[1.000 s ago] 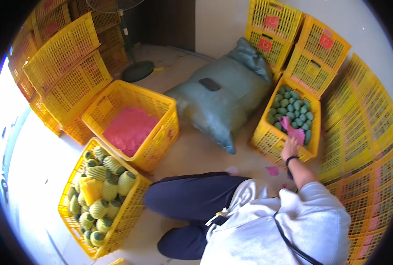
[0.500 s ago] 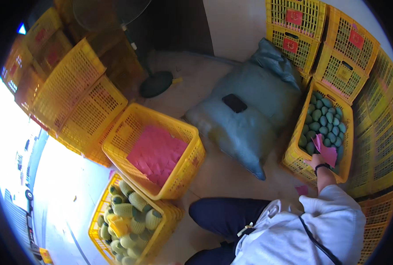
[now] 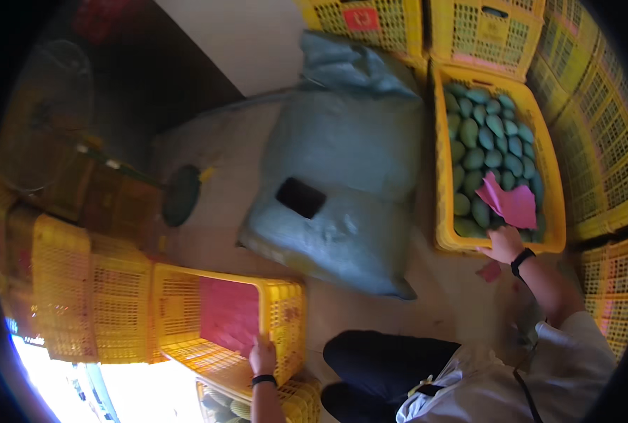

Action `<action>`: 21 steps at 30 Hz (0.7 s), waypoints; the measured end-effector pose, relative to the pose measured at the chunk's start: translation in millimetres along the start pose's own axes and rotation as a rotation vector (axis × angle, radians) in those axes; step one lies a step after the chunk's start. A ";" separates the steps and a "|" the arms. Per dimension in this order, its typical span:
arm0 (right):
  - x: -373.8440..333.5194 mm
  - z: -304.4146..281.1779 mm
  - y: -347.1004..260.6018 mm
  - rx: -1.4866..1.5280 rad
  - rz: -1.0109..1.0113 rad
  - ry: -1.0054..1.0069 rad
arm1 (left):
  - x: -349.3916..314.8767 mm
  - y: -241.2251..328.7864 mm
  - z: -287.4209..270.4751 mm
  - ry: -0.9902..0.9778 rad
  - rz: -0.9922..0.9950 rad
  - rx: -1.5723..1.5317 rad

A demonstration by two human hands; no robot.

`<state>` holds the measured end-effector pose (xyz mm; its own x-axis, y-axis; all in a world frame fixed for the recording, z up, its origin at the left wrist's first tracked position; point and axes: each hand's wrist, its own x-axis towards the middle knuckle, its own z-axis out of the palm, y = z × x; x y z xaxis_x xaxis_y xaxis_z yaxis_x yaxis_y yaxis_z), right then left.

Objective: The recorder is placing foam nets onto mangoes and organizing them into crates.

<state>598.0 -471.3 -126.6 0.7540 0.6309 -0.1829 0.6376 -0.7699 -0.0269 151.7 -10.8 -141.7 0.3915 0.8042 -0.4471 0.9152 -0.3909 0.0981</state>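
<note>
My right hand (image 3: 504,245) is closed over the near rim of a yellow plastic crate (image 3: 557,204), with a dark band on its wrist. Green mangoes (image 3: 495,141) fill that crate, and a crumpled pink paper sheet (image 3: 513,204) lies on them just beyond my fingers. At lower left, my left hand (image 3: 262,354) grips the near edge of another yellow crate (image 3: 285,317), which holds a pile of pink paper (image 3: 229,314). Below it, partly hidden by this crate and my forearm, is a crate of fruit in pale foam nets (image 3: 240,409).
A large stuffed grey-green sack (image 3: 349,169) lies between the crates, with a black phone (image 3: 301,197) on it. Stacked yellow crates (image 3: 486,35) line the back and right, more (image 3: 63,289) the left. A fan's round base (image 3: 182,195) stands on the floor behind.
The view has turned to the right, and the mango crate appears nearer. My left hand has come into view on the pink-paper crate. My right hand stays at the mango crate's near rim.
</note>
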 end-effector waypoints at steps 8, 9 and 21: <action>2.7 18.5 2.8 -0.071 -0.048 0.100 | 9.5 -27.2 16.9 0.251 0.221 -0.202; 2.9 17.1 3.6 -0.063 -0.052 0.064 | 8.1 -25.6 15.1 0.245 0.217 -0.190; -7.7 5.5 -3.4 0.007 0.374 -0.148 | 10.5 -24.0 13.0 0.274 0.235 -0.143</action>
<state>589.1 -474.0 -130.5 0.9026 0.2870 -0.3207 0.3224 -0.9446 0.0619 132.5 1.2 -160.3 0.5858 0.7973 -0.1455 0.7939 -0.5284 0.3010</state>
